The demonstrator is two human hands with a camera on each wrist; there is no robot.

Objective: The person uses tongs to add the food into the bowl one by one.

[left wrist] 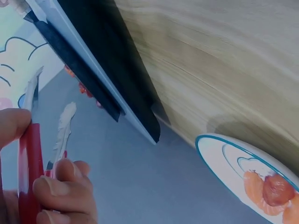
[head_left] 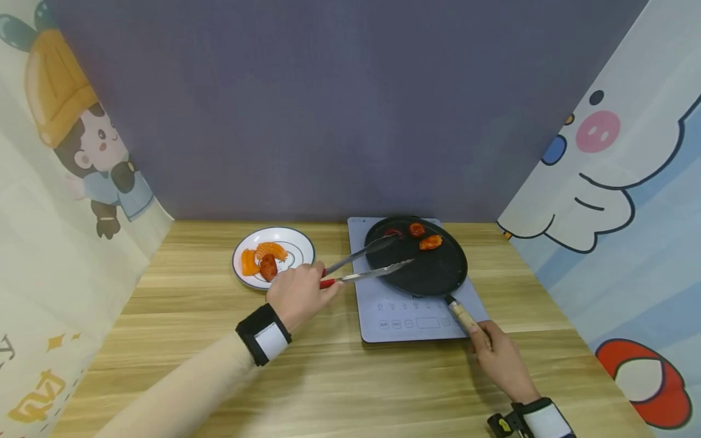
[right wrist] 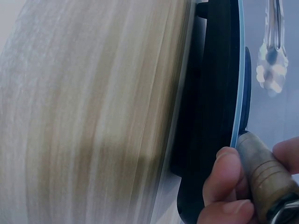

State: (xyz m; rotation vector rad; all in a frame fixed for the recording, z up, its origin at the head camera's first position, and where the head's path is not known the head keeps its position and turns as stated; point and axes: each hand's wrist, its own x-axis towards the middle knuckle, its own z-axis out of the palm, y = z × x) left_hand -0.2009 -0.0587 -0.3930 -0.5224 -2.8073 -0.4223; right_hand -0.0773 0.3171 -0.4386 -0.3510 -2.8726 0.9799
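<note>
My left hand (head_left: 300,295) grips a pair of red-handled metal tongs (head_left: 372,273), whose arms stand spread over the left side of a black frying pan (head_left: 421,274). Three food pieces lie in the pan: a dark red one (head_left: 392,232) right by the far tong tip, a round red one (head_left: 417,229) and an orange one (head_left: 431,242). My right hand (head_left: 501,359) holds the pan's wooden handle (head_left: 461,313), seen close up in the right wrist view. Nothing shows between the tong tips.
Under the pan sits a flat white induction cooker (head_left: 378,328). To its left, a blue-rimmed white plate (head_left: 302,252) bears two orange slices (head_left: 271,250) and a reddish-brown piece (head_left: 268,267). A grey panel (head_left: 328,121) rises behind the wooden table (head_left: 328,389).
</note>
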